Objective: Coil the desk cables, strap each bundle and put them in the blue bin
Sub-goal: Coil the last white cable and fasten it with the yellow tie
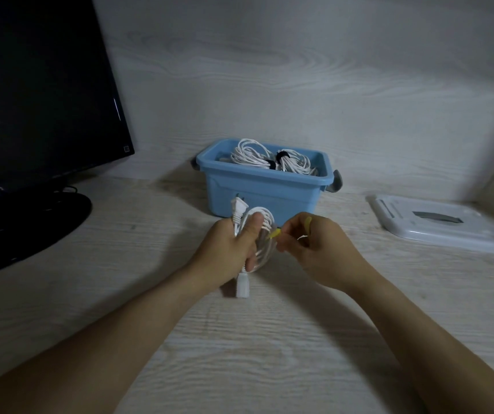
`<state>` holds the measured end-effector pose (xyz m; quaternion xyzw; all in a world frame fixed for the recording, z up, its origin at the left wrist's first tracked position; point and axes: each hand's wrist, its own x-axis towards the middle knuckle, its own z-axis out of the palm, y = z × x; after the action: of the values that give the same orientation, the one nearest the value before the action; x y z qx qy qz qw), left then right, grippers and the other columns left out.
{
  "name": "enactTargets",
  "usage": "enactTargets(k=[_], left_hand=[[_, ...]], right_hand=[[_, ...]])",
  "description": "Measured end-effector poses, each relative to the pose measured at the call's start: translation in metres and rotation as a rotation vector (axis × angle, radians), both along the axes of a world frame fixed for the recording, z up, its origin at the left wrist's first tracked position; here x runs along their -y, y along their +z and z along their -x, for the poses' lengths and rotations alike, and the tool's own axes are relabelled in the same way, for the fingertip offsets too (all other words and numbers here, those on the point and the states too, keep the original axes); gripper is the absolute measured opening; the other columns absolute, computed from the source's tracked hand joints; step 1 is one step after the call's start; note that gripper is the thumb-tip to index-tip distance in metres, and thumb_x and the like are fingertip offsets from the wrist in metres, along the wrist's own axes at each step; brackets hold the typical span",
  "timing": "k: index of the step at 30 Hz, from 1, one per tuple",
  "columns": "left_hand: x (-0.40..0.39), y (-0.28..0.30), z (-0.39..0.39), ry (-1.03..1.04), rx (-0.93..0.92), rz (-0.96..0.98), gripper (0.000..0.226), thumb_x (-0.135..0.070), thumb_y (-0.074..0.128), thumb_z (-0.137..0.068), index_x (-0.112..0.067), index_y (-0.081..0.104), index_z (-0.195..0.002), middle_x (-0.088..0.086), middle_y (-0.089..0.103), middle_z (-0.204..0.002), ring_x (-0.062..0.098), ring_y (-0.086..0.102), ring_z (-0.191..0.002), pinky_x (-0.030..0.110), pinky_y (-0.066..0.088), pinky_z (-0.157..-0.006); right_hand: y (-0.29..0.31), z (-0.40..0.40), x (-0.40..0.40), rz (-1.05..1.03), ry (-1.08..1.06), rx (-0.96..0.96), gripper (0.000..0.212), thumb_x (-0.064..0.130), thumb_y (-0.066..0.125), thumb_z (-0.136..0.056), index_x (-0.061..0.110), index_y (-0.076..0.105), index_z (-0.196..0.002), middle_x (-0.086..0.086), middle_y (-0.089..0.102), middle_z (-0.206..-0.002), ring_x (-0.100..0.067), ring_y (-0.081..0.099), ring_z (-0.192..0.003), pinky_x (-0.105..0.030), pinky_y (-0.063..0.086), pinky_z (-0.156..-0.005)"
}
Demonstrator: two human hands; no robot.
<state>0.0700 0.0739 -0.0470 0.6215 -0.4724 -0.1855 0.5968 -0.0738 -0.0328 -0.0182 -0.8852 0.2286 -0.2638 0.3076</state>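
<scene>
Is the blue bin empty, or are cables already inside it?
Not empty. The blue bin holds two coiled white cable bundles, each with a black strap.

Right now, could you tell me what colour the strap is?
Yellow strap, seen in the head view.

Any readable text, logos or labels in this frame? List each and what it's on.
"LG": partly legible pale logo on the lower bezel of the black flat monitor, cut off and blurred.
Small square mark at the monitor's lower right corner: too small to read.
Light blue plastic bin, white flat lid, white coiled power cable: no text visible.
</scene>
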Motion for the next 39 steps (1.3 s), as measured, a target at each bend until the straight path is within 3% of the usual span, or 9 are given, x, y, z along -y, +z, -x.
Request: enactTargets(k=[4,6,8,11,13,18,23,29,39], left_hand=[[0.003,0.009,0.0,-0.015,-0.277,-0.008,0.052,-0.045,0.037,-0.102,-0.016,0.041,-0.06,0.003,0.035,-0.048,0.021,0.038,-0.045,0.025,0.036,-0.047],[0.002,0.016,0.003,-0.181,-0.596,0.013,0.039,-0.039,0.042,-0.097,-0.012,0.044,-0.068,0.003,0.038,-0.049,0.017,0.039,-0.043,0.026,0.036,-0.046],[0.001,0.018,0.004,-0.329,-0.725,0.026,0.02,-0.028,0.044,-0.079,-0.008,0.045,-0.076,0.008,0.043,-0.056,0.019,0.043,-0.051,0.029,0.04,-0.053],[0.002,0.015,0.002,-0.378,-0.678,-0.018,0.014,-0.008,0.041,-0.083,-0.003,0.049,-0.094,0.018,0.049,-0.081,0.029,0.049,-0.076,0.039,0.044,-0.077],[0.0,0.014,0.001,-0.364,-0.543,-0.022,0.021,0.001,0.033,-0.098,0.0,0.053,-0.093,0.014,0.062,-0.083,0.023,0.061,-0.082,0.034,0.049,-0.079],[-0.005,0.011,-0.002,-0.415,-0.299,-0.051,0.027,0.0,0.04,-0.101,-0.001,0.055,-0.123,0.009,0.067,-0.117,0.02,0.063,-0.112,0.029,0.049,-0.098],[-0.005,0.014,0.003,-0.346,-0.234,-0.016,0.023,0.004,0.049,-0.096,-0.007,0.061,-0.112,0.008,0.067,-0.109,0.014,0.065,-0.103,0.028,0.051,-0.095],[-0.005,0.011,0.005,-0.3,-0.234,0.026,0.025,0.007,0.053,-0.093,-0.005,0.061,-0.114,0.011,0.067,-0.115,0.017,0.064,-0.107,0.027,0.051,-0.097],[-0.005,0.008,0.003,-0.31,-0.205,0.004,0.025,-0.004,0.063,-0.088,-0.016,0.066,-0.109,0.0,0.073,-0.109,0.012,0.067,-0.103,0.028,0.052,-0.092]], right_hand=[[0.003,0.001,-0.004,-0.182,0.004,0.077,0.015,0.018,0.071,-0.09,0.011,0.067,-0.077,-0.002,0.071,-0.067,-0.002,0.051,-0.044,-0.016,0.039,-0.049],[0.003,0.0,-0.009,-0.22,0.008,0.117,0.018,0.02,0.075,-0.088,0.01,0.068,-0.074,-0.004,0.07,-0.064,-0.001,0.05,-0.043,-0.015,0.039,-0.045],[0.002,-0.002,-0.014,-0.23,-0.013,0.135,0.019,0.02,0.076,-0.087,0.011,0.068,-0.071,-0.004,0.069,-0.062,-0.002,0.048,-0.04,-0.015,0.037,-0.044],[0.003,-0.002,-0.014,-0.286,-0.075,0.171,0.023,0.021,0.077,-0.085,0.012,0.067,-0.066,-0.003,0.068,-0.059,-0.002,0.046,-0.037,-0.014,0.035,-0.042],[0.005,-0.001,-0.012,-0.307,-0.105,0.181,0.025,0.021,0.078,-0.084,0.011,0.068,-0.064,-0.005,0.07,-0.06,-0.002,0.045,-0.037,-0.015,0.035,-0.043],[0.002,0.0,-0.01,-0.231,-0.132,0.178,0.026,0.022,0.081,-0.081,0.01,0.067,-0.063,-0.003,0.071,-0.06,-0.004,0.051,-0.043,-0.019,0.04,-0.047],[0.0,0.002,-0.01,-0.217,-0.061,0.246,0.025,0.021,0.082,-0.081,0.008,0.069,-0.064,-0.002,0.073,-0.062,-0.035,0.069,-0.065,-0.043,0.056,-0.064],[0.003,0.002,-0.011,-0.244,0.015,0.19,0.008,0.008,0.077,-0.084,0.009,0.077,-0.077,0.001,0.073,-0.065,-0.005,0.061,-0.051,-0.014,0.045,-0.052],[0.009,0.001,-0.021,-0.828,0.149,0.149,0.028,-0.011,0.052,-0.09,0.007,0.074,-0.089,-0.009,0.064,-0.08,-0.011,0.052,-0.062,-0.022,0.046,-0.059]])
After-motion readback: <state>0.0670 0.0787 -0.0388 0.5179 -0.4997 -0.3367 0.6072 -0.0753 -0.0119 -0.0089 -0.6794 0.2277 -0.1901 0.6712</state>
